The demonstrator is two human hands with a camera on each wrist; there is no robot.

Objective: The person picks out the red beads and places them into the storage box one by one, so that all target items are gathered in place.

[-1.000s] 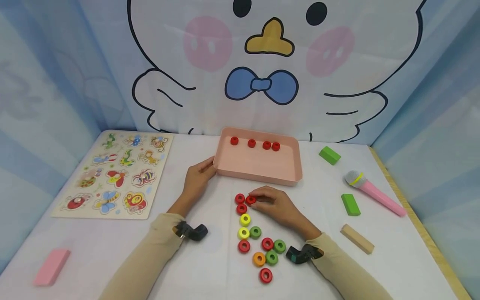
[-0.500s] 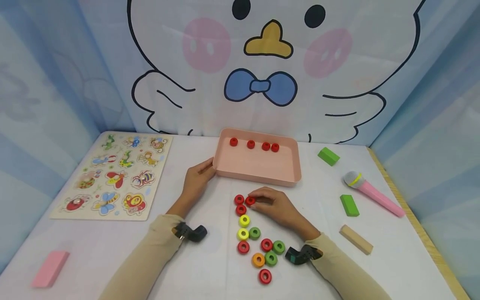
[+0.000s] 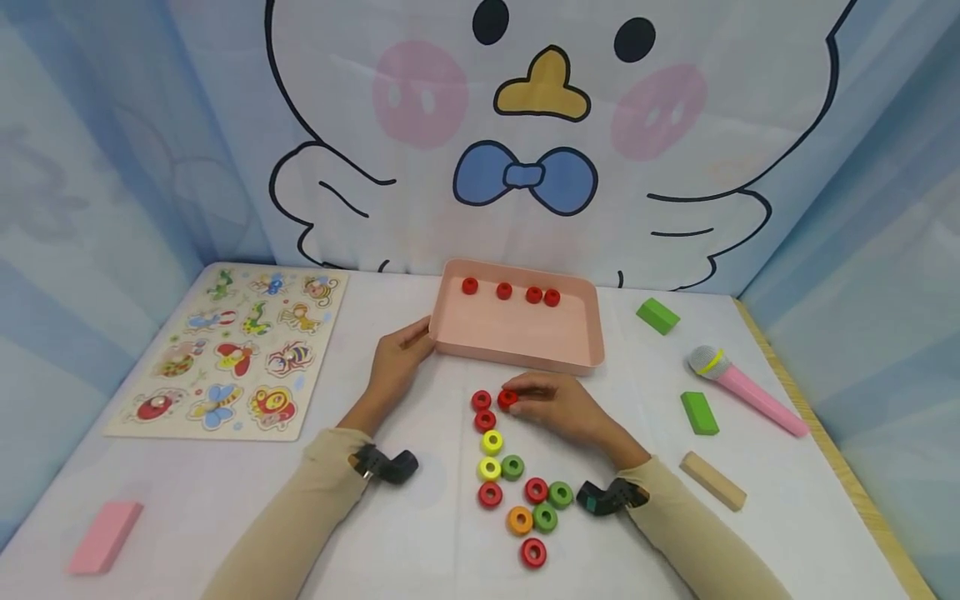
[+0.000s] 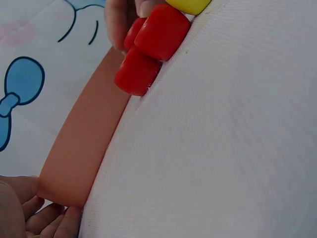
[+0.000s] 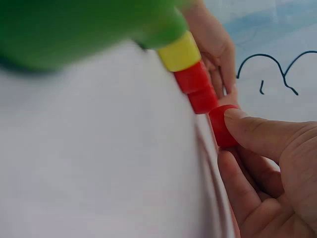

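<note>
My right hand (image 3: 558,407) pinches a red ring bead (image 3: 507,399) between thumb and fingers, just in front of the pink tray. In the right wrist view the thumb presses on that same bead (image 5: 224,126). My left hand (image 3: 397,360) grips the near left corner of the tray (image 3: 517,333), with the thumb at its wall and fingers curled by the corner, as the left wrist view shows. Several red beads (image 3: 504,291) sit in a row along the tray's far side. Two red beads (image 3: 484,421) lie left of my right hand, apart from the pinched one.
Yellow beads (image 3: 491,442), green beads (image 3: 545,517), an orange bead (image 3: 520,521) and more red beads lie nearer me. An insect puzzle board (image 3: 232,350) is at left, with a pink block (image 3: 105,537). Green blocks (image 3: 700,413), a toy microphone (image 3: 750,392) and a wooden block (image 3: 713,481) are at right.
My right hand has moved slightly right with the red bead, opening a gap from the two beads beside it. My left hand stays at the tray corner.
</note>
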